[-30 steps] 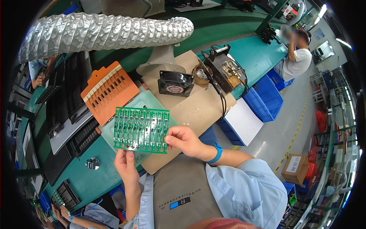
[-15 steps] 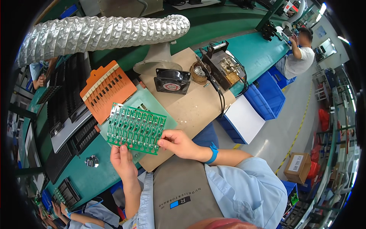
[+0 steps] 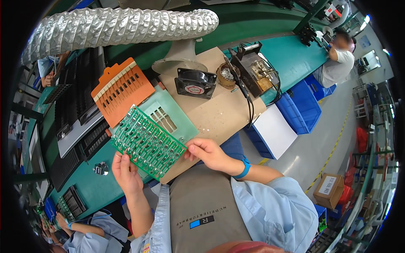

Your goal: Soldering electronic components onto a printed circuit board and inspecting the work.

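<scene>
A green circuit board panel (image 3: pixel 147 143) with rows of small parts is held tilted between my two hands. My left hand (image 3: pixel 126 173) pinches its lower left edge, thumb on top. At its right corner, my right hand (image 3: pixel 206 154) grips the edge between thumb and fingers. Behind the panel lies a pale green fixture plate (image 3: pixel 179 111) with a slotted cutout, partly covered by the panel. An orange board (image 3: pixel 122 90) carrying a row of small dark components lies beside the plate, touching the panel's far edge in view.
A black fan (image 3: pixel 195 83) stands on brown cardboard (image 3: pixel 215 111) near a soldering unit (image 3: pixel 257 69) with cables. A silver duct (image 3: pixel 122 29) hangs overhead. Black slotted racks (image 3: pixel 80 92) stand left; blue bins (image 3: pixel 299 107) sit right. Other people work at both sides.
The circuit board panel has turned clockwise and tilted, its right corner now lower. My right hand has shifted slightly right with it, uncovering the fixture's cutout.
</scene>
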Demonstrator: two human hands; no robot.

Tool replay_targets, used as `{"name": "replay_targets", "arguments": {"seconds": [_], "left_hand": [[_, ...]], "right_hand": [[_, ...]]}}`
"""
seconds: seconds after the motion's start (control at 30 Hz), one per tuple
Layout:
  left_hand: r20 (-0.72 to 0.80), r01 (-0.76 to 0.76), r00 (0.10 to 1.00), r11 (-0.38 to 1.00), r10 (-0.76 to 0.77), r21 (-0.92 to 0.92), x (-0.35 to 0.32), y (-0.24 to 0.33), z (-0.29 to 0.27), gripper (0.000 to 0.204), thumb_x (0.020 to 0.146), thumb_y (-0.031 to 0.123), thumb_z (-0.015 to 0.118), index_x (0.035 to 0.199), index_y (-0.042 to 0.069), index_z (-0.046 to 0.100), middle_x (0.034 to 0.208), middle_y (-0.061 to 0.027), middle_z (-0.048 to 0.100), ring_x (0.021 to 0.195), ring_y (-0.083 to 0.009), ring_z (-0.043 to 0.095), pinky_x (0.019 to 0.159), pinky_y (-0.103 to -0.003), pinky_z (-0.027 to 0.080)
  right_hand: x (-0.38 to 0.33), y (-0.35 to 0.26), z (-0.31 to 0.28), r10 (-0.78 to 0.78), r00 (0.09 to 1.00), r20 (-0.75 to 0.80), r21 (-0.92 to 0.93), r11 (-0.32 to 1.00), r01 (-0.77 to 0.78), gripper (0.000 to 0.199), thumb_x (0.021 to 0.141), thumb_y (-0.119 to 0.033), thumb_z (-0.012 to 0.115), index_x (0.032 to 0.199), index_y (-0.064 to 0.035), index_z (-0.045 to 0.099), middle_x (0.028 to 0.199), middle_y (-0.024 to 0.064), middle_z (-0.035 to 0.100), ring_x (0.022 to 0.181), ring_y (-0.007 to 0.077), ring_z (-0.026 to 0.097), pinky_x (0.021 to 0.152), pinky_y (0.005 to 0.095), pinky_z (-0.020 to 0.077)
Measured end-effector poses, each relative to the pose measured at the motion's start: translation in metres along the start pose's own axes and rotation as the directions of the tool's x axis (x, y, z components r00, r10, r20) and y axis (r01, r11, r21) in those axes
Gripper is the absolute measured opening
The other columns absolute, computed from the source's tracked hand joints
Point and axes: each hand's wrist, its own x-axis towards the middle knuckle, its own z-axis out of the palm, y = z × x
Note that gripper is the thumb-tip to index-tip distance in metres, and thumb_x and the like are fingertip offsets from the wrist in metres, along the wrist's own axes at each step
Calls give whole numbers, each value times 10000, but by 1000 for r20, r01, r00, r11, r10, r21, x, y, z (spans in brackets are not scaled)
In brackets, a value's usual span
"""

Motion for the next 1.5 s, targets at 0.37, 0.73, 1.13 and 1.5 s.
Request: {"name": "replay_targets", "arguments": {"seconds": [0.37, 0.73, 1.13, 1.5], "left_hand": [[177, 116, 972, 968, -157, 224, 21, 11, 27, 84, 997, 60, 599, 972, 35, 675, 882, 4, 635, 794, -82, 527, 721, -218, 422], [443, 191, 833, 923, -332, 334, 31, 25, 47, 174, 1019, 107, 599, 858, 62, 648, 739, 55, 548, 663, -39, 418, 600, -204, 341], [603, 105, 676, 865, -423, 490, 54, 23, 36, 158, 1028, 112, 589, 912, 45, 672, 770, 48, 561, 684, -35, 409, 630, -186, 332], [358, -84, 927, 872, -108, 481, 60, 56, 6, 219, 1039, 139, 599, 1149, 27, 752, 865, 18, 647, 691, -32, 416, 641, -180, 328]], "right_hand": [[-4, -20, -24, -99, 985, -144, -41, 995, 93, 206, 1070, -132, 560, 1121, 11, 699, 963, 90, 716, 822, 141, 632, 763, 251, 513], [1, -39, -28, -234, 971, -56, -88, 969, 229, 245, 1074, -182, 557, 1076, 28, 685, 970, 104, 693, 833, 157, 572, 764, 252, 450], [-9, -42, -32, -33, 977, 208, -103, 993, 55, 190, 1046, -144, 594, 1011, 28, 666, 932, 90, 665, 832, 158, 562, 760, 240, 429], [2, -21, -28, 30, 999, -34, -9, 1000, -30, 171, 1052, -111, 583, 1009, 22, 681, 877, 80, 671, 735, 138, 575, 667, 249, 475]]}}
